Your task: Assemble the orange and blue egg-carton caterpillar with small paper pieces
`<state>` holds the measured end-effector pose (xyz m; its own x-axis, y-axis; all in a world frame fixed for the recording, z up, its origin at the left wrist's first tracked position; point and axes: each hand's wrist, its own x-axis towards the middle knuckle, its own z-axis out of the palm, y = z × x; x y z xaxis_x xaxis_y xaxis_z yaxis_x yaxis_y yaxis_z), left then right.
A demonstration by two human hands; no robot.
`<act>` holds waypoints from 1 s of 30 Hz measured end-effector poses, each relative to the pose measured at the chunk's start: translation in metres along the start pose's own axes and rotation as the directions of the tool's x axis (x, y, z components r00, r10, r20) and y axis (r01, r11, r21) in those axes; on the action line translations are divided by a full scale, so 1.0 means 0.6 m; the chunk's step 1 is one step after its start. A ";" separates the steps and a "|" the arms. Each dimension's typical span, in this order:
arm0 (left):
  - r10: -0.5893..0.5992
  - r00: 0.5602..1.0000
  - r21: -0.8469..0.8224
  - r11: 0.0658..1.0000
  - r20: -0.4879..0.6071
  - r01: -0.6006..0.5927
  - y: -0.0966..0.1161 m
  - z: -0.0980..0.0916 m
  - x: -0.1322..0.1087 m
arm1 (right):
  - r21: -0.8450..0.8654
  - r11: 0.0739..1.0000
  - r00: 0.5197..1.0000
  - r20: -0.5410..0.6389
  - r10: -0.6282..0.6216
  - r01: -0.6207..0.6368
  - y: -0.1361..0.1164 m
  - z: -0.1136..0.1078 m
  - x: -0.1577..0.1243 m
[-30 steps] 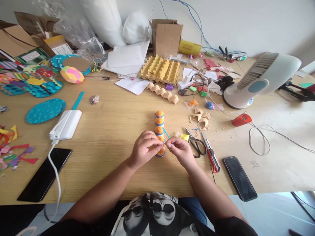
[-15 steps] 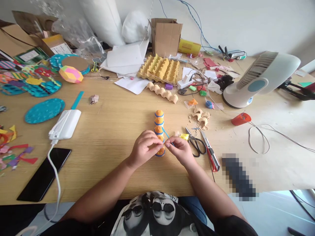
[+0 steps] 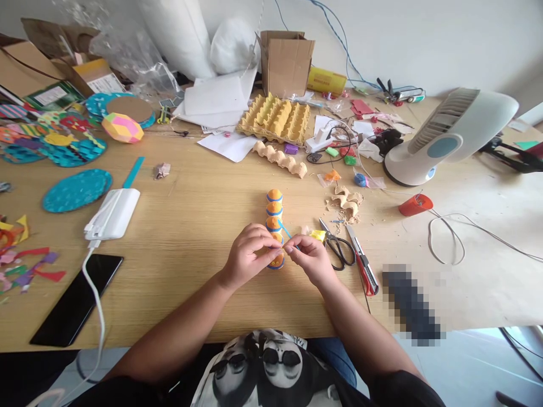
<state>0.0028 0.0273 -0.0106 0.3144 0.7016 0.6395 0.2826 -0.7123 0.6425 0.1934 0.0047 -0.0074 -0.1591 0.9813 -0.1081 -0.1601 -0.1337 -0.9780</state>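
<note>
The row of orange domes (image 3: 275,208), matte, rounded and ringed with blue bands, lay on the wooden table (image 3: 182,226) directly in front of the person, its nearest dome carrying small yellow dots. Above this near end, the left hand (image 3: 250,252) had its thumb and forefinger pressed together, and the right hand (image 3: 313,259) pinched likewise, with a thin blue stick (image 3: 284,228) held in its fingers. Whether a small piece sat between the fingertips, I could not tell. The step in hand seemed to be fine fingertip work, and the next move called, I judged, for a light, steady pinch. To the right were a soft-looking yellow lump (image 3: 317,236), black-handled scissors (image 3: 339,249) and a red cutter (image 3: 363,263); farther off lay rough, torn carton pieces (image 3: 348,204) and a bumpy egg tray (image 3: 275,120).
</note>
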 end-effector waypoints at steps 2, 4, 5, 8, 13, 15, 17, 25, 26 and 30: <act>-0.002 1.000 -0.007 1.000 0.005 0.002 0.001 0.000 0.000 | -0.001 1.000 1.000 0.007 0.000 0.000 0.001 0.001 0.000; -0.007 1.000 -0.011 1.000 0.011 0.007 0.001 0.000 0.001 | 0.003 1.000 1.000 0.013 0.003 -0.003 0.002 0.000 -0.001; -0.007 1.000 -0.013 1.000 0.014 0.007 0.001 -0.001 0.001 | 0.006 1.000 1.000 0.015 0.004 -0.004 0.002 0.000 -0.001; 0.004 1.000 -0.011 1.000 0.026 -0.004 0.001 -0.003 0.002 | 0.015 1.000 1.000 0.022 0.014 -0.014 0.001 -0.001 -0.002; 0.013 0.998 0.001 1.000 0.068 -0.013 0.001 -0.004 0.004 | 0.017 0.999 0.998 0.030 0.046 -0.046 -0.002 0.000 -0.003; 0.015 0.997 0.004 1.000 0.074 -0.015 0.000 -0.004 0.004 | 0.024 0.998 0.998 0.032 0.051 -0.051 -0.003 0.000 -0.002; 0.018 0.997 0.003 1.000 0.078 -0.018 -0.001 -0.004 0.003 | 0.029 0.998 0.998 0.036 0.054 -0.055 -0.004 -0.001 -0.002; 0.012 0.998 -0.024 1.000 0.067 -0.010 0.002 -0.004 0.005 | 0.039 0.997 0.998 0.038 0.058 -0.060 -0.003 -0.001 -0.001; 0.011 0.998 -0.029 1.000 0.070 -0.009 0.002 -0.004 0.006 | 0.042 0.997 0.997 0.040 0.060 -0.062 -0.003 -0.002 -0.001; 0.008 0.996 -0.040 0.999 0.091 -0.004 0.001 -0.004 0.006 | 0.051 0.996 0.996 0.061 0.072 -0.075 -0.002 -0.004 0.000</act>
<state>0.0019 0.0291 -0.0069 0.3978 0.6913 0.6032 0.2447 -0.7136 0.6565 0.1959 0.0049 -0.0067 -0.2292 0.9590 -0.1670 -0.1969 -0.2137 -0.9569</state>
